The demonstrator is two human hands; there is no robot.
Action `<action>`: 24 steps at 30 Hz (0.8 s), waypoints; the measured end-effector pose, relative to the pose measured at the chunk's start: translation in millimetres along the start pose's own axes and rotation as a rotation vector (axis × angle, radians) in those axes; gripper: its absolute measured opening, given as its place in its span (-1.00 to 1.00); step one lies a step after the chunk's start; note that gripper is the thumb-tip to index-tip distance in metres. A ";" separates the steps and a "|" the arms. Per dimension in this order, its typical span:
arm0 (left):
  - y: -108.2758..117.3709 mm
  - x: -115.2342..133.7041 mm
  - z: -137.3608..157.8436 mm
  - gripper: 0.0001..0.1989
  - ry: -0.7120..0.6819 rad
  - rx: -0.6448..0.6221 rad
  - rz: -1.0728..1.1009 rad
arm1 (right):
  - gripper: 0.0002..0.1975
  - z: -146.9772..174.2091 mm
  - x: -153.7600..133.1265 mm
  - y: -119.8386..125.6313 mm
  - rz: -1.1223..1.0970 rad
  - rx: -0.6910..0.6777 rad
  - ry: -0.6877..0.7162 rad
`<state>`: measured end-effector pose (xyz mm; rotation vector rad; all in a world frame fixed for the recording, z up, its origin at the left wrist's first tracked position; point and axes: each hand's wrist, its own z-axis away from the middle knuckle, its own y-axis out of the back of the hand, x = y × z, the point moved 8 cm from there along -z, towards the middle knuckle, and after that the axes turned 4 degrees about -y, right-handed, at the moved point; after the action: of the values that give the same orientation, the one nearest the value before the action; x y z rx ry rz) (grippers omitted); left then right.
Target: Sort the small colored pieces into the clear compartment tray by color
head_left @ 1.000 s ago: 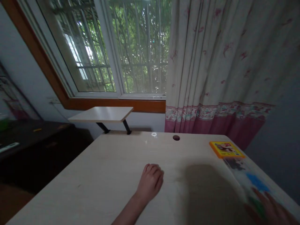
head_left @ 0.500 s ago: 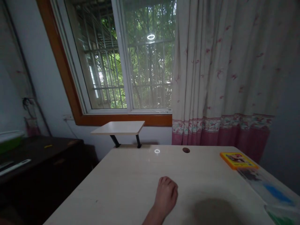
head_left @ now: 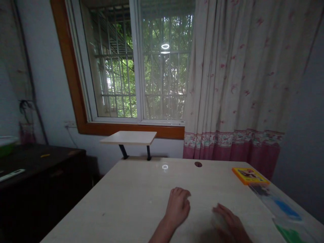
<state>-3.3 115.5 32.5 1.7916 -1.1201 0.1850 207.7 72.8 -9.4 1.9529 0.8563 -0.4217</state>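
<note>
My left hand (head_left: 178,206) is over the middle of the pale desk (head_left: 121,202). Its fingers are loosely bent, and a gap shows between them and the thumb, with nothing visible in it. To its right, my right hand (head_left: 231,222) reaches in from the lower edge, fingers stretched toward the left hand and smeared by motion. A pale, see-through blur lies under its fingers; I cannot make out whether that is an object in its grip. The two hands are apart.
An orange-yellow box (head_left: 250,176) lies at the desk's right side, with clear packets holding blue (head_left: 287,208) and green (head_left: 291,233) pieces nearer me. A small raised shelf (head_left: 129,137) and a round hole (head_left: 198,164) are at the back. A dark cabinet (head_left: 50,162) stands left.
My right hand has come into view from below. My left hand has loosened from a closed fist, its thumb now apart from the fingers. The view has shifted slightly.
</note>
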 end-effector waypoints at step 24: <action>46.5 -107.8 6.0 -0.42 0.395 0.282 1.224 | -0.57 -102.0 -111.5 -162.9 -0.385 -0.169 0.116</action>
<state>-101.1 171.4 -1.1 0.9696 -1.7884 1.3952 8.2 169.2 8.0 1.6692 1.3081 -0.4451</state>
